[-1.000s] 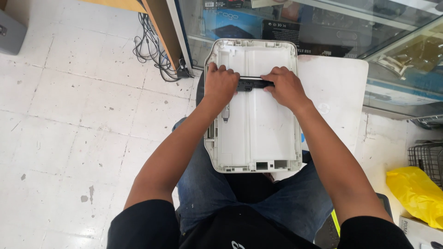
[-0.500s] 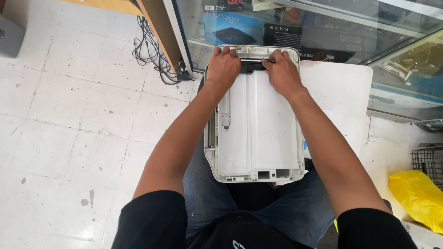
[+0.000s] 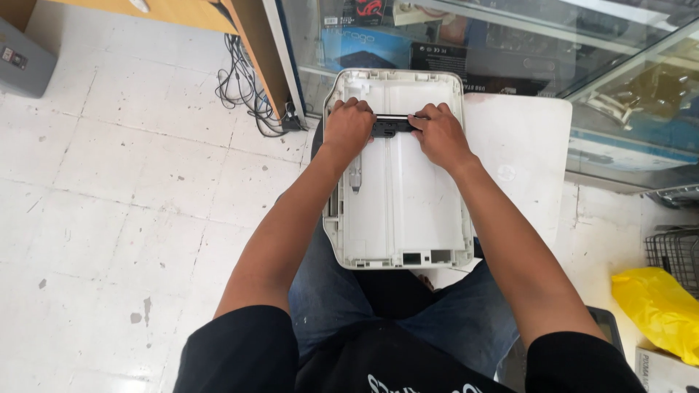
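Holding a thin black bar with both hands, you sit with a white plastic tray resting flat on your lap. Your left hand is closed on the left end of the bar. Your right hand is closed on the right end. The bar lies across the tray, near its far edge, and seems to touch the white floor of the tray.

Here is what could go wrong, as I see it. The bar is thin, so if one hand pushes harder than the other, it may twist, jam crooked or snap. The tray only sits on your knees, so a hard push may tip it and let it slide toward the tiled floor. A small grey part sits near the tray's left wall, just under your left wrist, and your arm could bump it. Your fingers are curled tight around the bar, so they could get pinched between it and the tray. A glass cabinet stands close in front, so a sudden slip forward could knock the tray against it.
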